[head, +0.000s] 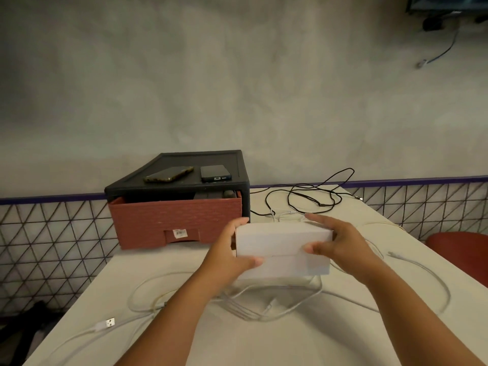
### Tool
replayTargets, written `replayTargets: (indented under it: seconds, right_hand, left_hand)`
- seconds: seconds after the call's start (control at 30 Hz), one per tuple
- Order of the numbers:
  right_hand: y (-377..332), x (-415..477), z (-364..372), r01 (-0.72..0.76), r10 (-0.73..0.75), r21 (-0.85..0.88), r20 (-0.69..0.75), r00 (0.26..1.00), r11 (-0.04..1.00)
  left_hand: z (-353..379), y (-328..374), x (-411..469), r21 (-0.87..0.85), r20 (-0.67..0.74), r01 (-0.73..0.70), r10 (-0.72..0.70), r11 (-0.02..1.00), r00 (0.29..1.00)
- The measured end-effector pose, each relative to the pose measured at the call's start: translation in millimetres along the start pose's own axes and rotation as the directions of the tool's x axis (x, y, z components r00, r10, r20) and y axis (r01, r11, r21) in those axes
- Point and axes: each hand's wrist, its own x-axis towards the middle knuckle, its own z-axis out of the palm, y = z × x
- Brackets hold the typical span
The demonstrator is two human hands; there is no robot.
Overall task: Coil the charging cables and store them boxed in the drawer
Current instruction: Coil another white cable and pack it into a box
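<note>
- Over the middle of the surface (237, 344) I see the white box (282, 249), held between both hands.
- My view of the left hand (229, 249) shows its grip clamped on the box's left end, thumb on the near face, fingers round the far side.
- The right hand (340, 241) has its grip pinching the right end, thumb in front, fingers over the top far edge.
- White cables (264, 305) lie loose and uncoiled beneath and around the box; one USB plug (110, 323) rests near the surface's left edge.
- A black cable (311, 196) sprawls in loops behind the box.
- The red drawer (174, 220) stands partly out of its black housing (245, 180), dark items inside, behind and left of the box.
- Two phones (169, 174) lie on the housing.
</note>
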Motion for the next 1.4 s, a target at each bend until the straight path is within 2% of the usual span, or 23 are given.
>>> replayTargets:
  seconds: [0.1, 0.2, 0.3, 0.4, 0.47, 0.57, 0.67, 0.8, 1.0, 1.1, 1.2, 1.27, 1.33, 1.4]
  right_hand:
    - [-13.9, -23.3, -7.2, 0.026, -0.027, 0.032, 0.014, 1.0, 0.999]
    - [-17.0, -53.1, -9.5, 0.074, -0.075, 0.063, 0.013, 0.997, 0.995]
    - [-11.5, -86.2, -7.8, 0.083, -0.087, 0.092, 0.035, 0.996, 0.992]
    - [-1.0, -114.9, -0.6, 0.031, -0.027, 0.197, -0.021, 0.999, 0.98]
    - [5.8, -128.9, 9.9, 0.003, 0.042, 0.265, -0.166, 0.985, 0.964]
    - [15.9, -141.7, 25.1, -0.024, 0.155, 0.308, -0.407, 0.9, 0.951]
    - [21.6, -148.2, 31.5, -0.027, 0.182, 0.309, -0.487, 0.854, 0.951]
    - [21.2, -150.7, 28.8, -0.05, 0.193, 0.305, -0.462, 0.865, 0.951]
    - [28.5, -158.1, 13.3, -0.237, 0.336, 0.343, -0.267, 0.903, 0.909]
    - [26.5, -160.5, 14.8, -0.203, 0.314, 0.351, -0.297, 0.902, 0.914]
    - [21.1, -162.3, 24.0, -0.171, 0.329, 0.395, -0.379, 0.865, 0.903]
    - [20.0, -160.1, 29.5, -0.203, 0.438, 0.537, -0.356, 0.825, 0.819]
    - [19.9, -154.8, 34.4, -0.225, 0.528, 0.699, -0.252, 0.811, 0.678]
    - [18.4, -148.9, 38.3, -0.211, 0.493, 0.722, -0.202, 0.846, 0.659]
  left_hand:
    - [0.7, 21.3, -23.3, -0.146, 0.027, 0.012, -0.009, 0.989, 1.0]
    - [5.9, 26.8, -50.8, -0.252, 0.024, 0.088, -0.085, 0.964, 0.996]
    - [24.3, 22.2, -79.8, -0.414, -0.063, 0.168, -0.212, 0.895, 0.975]
    - [48.7, 18.0, -105.6, -0.453, -0.154, 0.198, -0.294, 0.869, 0.943]
    - [64.5, 16.1, -119.5, -0.429, -0.209, 0.178, -0.289, 0.886, 0.934]
    - [83.6, 12.9, -134.1, -0.325, -0.292, 0.15, -0.25, 0.934, 0.923]
    - [90.8, 10.0, -140.3, -0.259, -0.34, 0.116, -0.203, 0.959, 0.918]
    - [87.0, 8.9, -140.9, -0.231, -0.305, 0.101, -0.17, 0.968, 0.937]
    - [81.4, 6.7, -145.4, -0.228, -0.253, 0.12, -0.177, 0.966, 0.951]
    - [80.9, 5.8, -150.1, -0.233, -0.219, 0.114, -0.166, 0.966, 0.961]
    - [79.0, -2.1, -162.3, -0.153, -0.138, 0.03, -0.051, 0.988, 0.989]
    - [77.7, -5.3, -173.0, -0.041, -0.052, -0.052, 0.05, 0.998, 0.997]
    - [79.2, -3.7, -181.1, 0.021, 0.014, -0.119, 0.118, 0.993, 0.993]
    - [82.7, -0.6, -184.1, 0.073, 0.05, -0.162, 0.158, 0.984, 0.986]
